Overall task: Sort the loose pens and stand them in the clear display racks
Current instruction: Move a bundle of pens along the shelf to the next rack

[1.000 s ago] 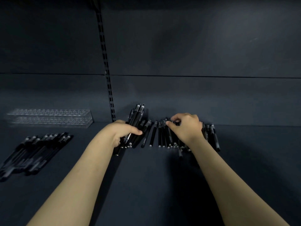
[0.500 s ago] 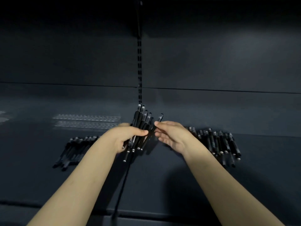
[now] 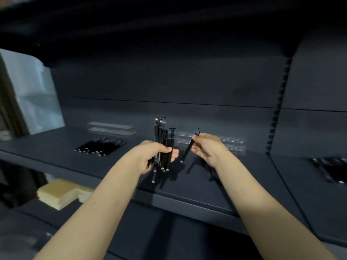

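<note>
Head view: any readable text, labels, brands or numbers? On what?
None readable.
The pen bundle gripped in the left hand, the single pen pinched in the right hand and the loose pens on the shelf: too dark and blurred to show any print.
The clear racks and the yellow stack: no marks visible.

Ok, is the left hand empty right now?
No, the left hand grips a bundle of black pens; the right hand pinches a single pen.
</note>
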### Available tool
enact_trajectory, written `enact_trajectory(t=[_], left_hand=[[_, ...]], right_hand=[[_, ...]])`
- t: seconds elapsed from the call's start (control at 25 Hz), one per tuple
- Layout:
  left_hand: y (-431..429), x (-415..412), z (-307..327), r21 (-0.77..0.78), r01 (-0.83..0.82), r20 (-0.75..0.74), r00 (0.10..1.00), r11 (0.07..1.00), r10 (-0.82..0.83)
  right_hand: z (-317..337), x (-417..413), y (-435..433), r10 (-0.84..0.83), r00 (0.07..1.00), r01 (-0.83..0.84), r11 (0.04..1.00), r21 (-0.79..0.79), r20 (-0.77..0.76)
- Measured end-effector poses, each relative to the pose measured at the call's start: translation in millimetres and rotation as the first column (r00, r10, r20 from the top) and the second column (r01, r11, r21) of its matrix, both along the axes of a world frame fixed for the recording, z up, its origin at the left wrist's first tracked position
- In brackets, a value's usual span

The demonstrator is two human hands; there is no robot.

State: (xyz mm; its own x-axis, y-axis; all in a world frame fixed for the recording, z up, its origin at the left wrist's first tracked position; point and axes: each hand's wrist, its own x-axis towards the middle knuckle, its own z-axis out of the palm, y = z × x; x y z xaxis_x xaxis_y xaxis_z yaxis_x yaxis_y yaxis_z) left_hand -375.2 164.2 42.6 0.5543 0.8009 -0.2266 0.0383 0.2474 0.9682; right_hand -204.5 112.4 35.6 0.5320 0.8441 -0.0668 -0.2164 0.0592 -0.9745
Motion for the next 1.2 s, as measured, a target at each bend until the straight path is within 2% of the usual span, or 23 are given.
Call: enact_trajectory(t=[0.28, 0.4, 0.52, 0.64, 0.76, 0.92, 1.04, 1.2], left_hand=[[104.4, -67.7, 2.7, -0.029, -0.088, -0.031, 0.996, 0.996, 0.087], [156.2, -82.6, 4.6, -0.039, -0.136, -0.033, 0.99, 0.99, 0.135], [200.5, -95.4, 5.6, -0.06, -0.136, -0.045, 0.99, 0.989, 0.133], [239.1, -109.6, -0.6, -0.039, -0.133, -0.064, 0.989, 0.99, 0.131], [274.0, -118.3, -9.8, -0.038, -0.083, -0.085, 0.993, 0.996, 0.08], [308.7, -118.1, -11.5, 0.029, 0.036, -0.142, 0.989, 0.999, -0.032], [334.0, -122.0, -5.5, 0.101, 0.127, -0.196, 0.975, 0.987, -0.105], [366.2, -130.2, -4.9, 0.098, 0.211, -0.089, 0.975, 0.973, -0.202]], right_hand=[[1.0, -54.5, 118.5, -0.007, 0.996, 0.01, 0.999, -0.04, 0.087], [-6.0, -66.7, 173.2, 0.016, 0.985, 0.001, 0.995, -0.098, 0.174], [-19.3, -81.6, 218.7, 0.119, 0.958, -0.063, 0.975, -0.213, 0.261], [-28.9, -97.0, 248.9, 0.197, 0.939, -0.109, 0.948, -0.299, 0.282], [-39.2, -112.6, 267.6, 0.22, 0.933, -0.112, 0.93, -0.349, 0.286], [-49.5, -129.0, 288.9, 0.158, 0.949, -0.042, 0.921, -0.386, 0.272], [-51.1, -140.3, 306.2, 0.092, 0.975, -0.002, 0.912, -0.409, 0.202], [-56.5, -153.4, 324.7, -0.019, 0.977, 0.103, 0.913, -0.395, 0.21]])
